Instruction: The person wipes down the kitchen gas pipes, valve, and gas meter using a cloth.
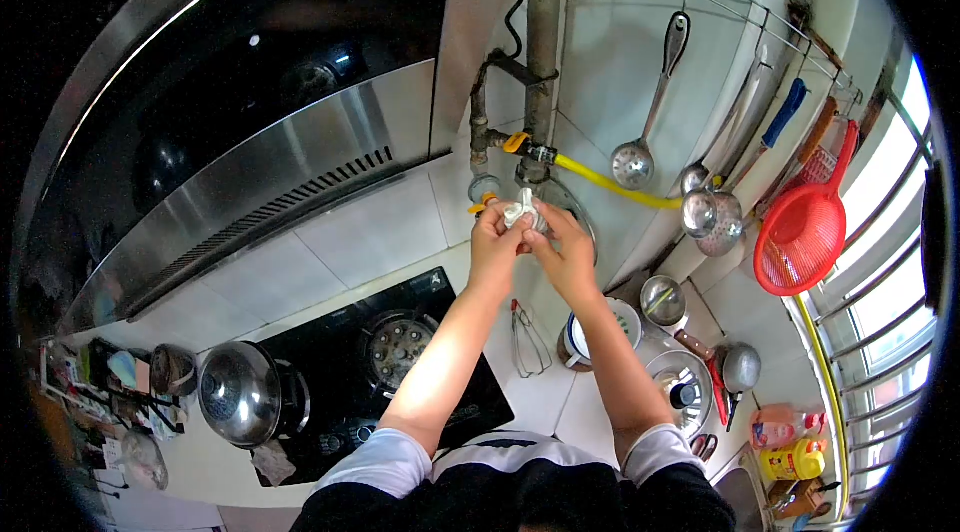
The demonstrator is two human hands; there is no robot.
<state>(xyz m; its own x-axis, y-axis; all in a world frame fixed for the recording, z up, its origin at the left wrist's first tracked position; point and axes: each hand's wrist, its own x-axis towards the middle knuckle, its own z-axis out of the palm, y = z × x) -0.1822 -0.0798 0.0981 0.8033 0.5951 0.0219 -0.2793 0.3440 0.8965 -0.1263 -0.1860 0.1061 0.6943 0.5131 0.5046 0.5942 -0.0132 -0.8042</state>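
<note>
My left hand (492, 244) and my right hand (567, 250) meet in the middle of the head view, both arms stretched forward above the counter. Between their fingertips is a small white, ridged thing with a pointed top (525, 210), which looks like a garlic bulb. Thumbs and fingers of both hands pinch it, covering its lower part. Behind the hands, close to the wall, are a grey pipe (541, 42) and a yellow hose (600, 178) with a valve.
On the left, a lidded pot (240, 394) stands on the black gas stove (470, 387), under the range hood (290, 152). Wire tongs (528, 340), a white enamel container (622, 320) and a pot lid (690, 422) lie rightward. A ladle (655, 112) and red strainer (805, 237) hang at right.
</note>
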